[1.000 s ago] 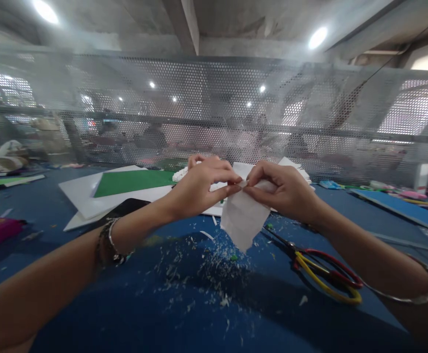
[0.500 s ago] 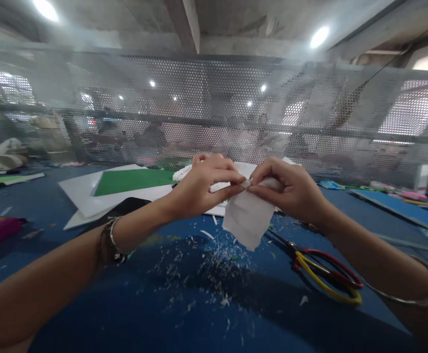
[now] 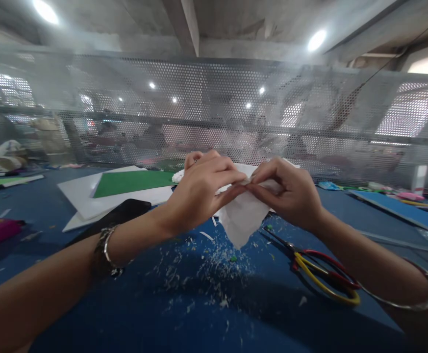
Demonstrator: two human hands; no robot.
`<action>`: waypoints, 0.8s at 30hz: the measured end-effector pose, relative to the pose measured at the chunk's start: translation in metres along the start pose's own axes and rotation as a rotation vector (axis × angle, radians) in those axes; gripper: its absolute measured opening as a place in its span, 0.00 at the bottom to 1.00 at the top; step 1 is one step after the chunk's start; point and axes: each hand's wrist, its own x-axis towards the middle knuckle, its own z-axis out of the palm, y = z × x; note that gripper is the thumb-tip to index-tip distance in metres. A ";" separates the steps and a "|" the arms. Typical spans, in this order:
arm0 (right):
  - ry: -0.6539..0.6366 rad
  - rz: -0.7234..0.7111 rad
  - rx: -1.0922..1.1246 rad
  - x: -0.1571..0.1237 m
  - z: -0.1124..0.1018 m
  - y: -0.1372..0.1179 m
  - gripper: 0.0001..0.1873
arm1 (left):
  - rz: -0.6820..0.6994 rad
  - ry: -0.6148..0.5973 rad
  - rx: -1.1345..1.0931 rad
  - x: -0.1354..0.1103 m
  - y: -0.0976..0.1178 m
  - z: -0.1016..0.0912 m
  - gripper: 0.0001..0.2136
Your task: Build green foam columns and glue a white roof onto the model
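My left hand [image 3: 202,189] and my right hand [image 3: 289,193] meet at their fingertips over the blue table [image 3: 88,304]. Both pinch the top edge of a folded white paper piece [image 3: 242,219], which hangs point-down between them above the table. The fingers of both hands are closed on it. Below the paper lies a scatter of small white paper scraps [image 3: 214,267].
Scissors with red and yellow handles [image 3: 322,277] lie to the right, under my right forearm. A green sheet on white boards [image 3: 125,184] lies behind my left hand, beside a black object [image 3: 123,213]. A perforated metal screen [image 3: 214,113] closes off the table's far side.
Both hands have drawn slightly closer together and lower; the paper hangs shorter, and its tip has shifted a little to the left.
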 end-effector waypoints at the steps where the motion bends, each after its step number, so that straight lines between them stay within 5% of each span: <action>1: -0.001 -0.005 -0.005 0.000 -0.001 -0.001 0.06 | 0.006 -0.010 -0.015 0.001 -0.001 -0.002 0.06; 14: -0.266 0.156 0.246 0.006 -0.017 -0.007 0.06 | 0.105 -0.143 -0.259 0.005 -0.031 -0.012 0.05; 24: -0.339 -0.031 0.253 0.006 -0.021 -0.017 0.03 | 0.342 -0.116 -0.149 0.009 -0.014 -0.027 0.05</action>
